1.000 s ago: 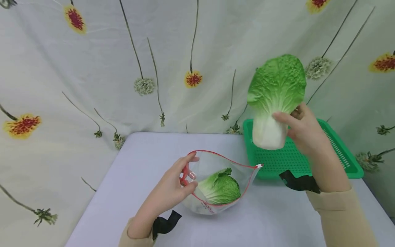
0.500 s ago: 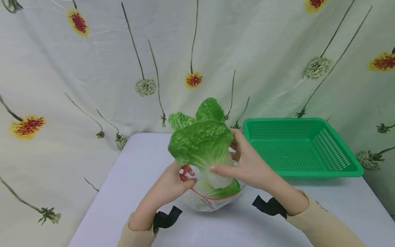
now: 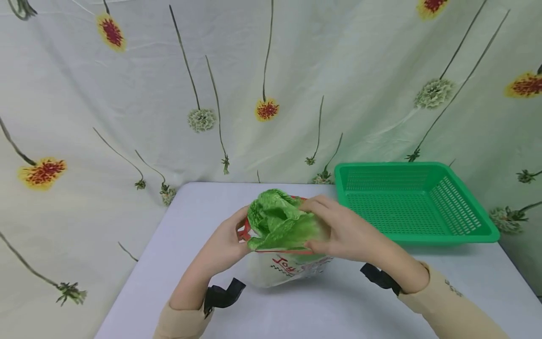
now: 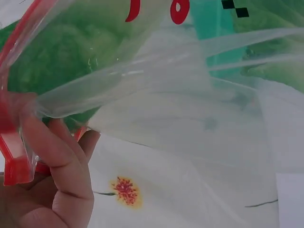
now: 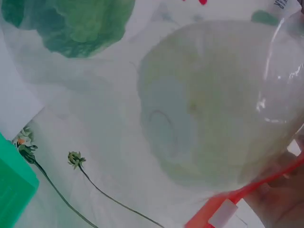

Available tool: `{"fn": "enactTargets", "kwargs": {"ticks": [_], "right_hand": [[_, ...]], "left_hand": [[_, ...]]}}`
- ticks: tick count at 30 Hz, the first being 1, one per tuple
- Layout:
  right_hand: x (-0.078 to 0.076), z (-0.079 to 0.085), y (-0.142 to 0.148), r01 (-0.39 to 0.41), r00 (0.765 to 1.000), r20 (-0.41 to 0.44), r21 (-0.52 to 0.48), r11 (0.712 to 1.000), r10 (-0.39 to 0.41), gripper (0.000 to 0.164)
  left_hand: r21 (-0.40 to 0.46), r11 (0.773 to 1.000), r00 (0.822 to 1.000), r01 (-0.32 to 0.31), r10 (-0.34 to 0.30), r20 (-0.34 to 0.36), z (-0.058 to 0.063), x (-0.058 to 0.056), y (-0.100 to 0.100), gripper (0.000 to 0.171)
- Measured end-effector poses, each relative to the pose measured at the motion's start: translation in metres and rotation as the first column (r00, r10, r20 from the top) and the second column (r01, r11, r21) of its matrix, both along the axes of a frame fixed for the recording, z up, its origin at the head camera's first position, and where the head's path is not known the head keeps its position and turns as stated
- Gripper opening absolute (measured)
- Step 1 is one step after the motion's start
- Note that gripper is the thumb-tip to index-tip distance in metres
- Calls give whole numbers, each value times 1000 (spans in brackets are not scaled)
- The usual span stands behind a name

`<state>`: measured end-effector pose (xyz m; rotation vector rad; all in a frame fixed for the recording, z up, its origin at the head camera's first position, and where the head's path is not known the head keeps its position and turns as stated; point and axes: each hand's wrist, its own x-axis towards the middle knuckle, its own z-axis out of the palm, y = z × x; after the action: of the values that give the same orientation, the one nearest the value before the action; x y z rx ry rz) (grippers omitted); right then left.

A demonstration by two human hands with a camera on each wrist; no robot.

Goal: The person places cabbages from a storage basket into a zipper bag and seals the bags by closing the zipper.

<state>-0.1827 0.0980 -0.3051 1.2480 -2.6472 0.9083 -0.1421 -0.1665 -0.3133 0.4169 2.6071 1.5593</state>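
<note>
My left hand pinches the red-edged mouth of a clear zip bag printed with red lettering. In the left wrist view, its curled fingers hold the red zip edge. A green, white-based Chinese cabbage lies sideways at the bag's opening. My right hand grips it at its pale end, beside the bag's right rim. Through the film in the right wrist view show the cabbage's pale round base and a second green cabbage lower in the bag. The right fingertips are partly hidden.
At the back right of the white table stands a green plastic basket with slotted walls. A cloth printed with flowers hangs behind the table. Black straps stick out from both wrists.
My right hand has brought the Chinese cabbage from above the basket leftward and down into the bag's mouth, tipping it from upright to sideways. My left hand stays on the bag's rim.
</note>
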Motion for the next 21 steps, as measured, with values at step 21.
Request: {"fn": "enactTargets", "kwargs": {"ticks": [21], "right_hand": [[4,-25,-46,157,987,-68,564,811,-144,48]], "left_hand": [[-204,979,987,10,-43,-158,-6,3,16,81]]}}
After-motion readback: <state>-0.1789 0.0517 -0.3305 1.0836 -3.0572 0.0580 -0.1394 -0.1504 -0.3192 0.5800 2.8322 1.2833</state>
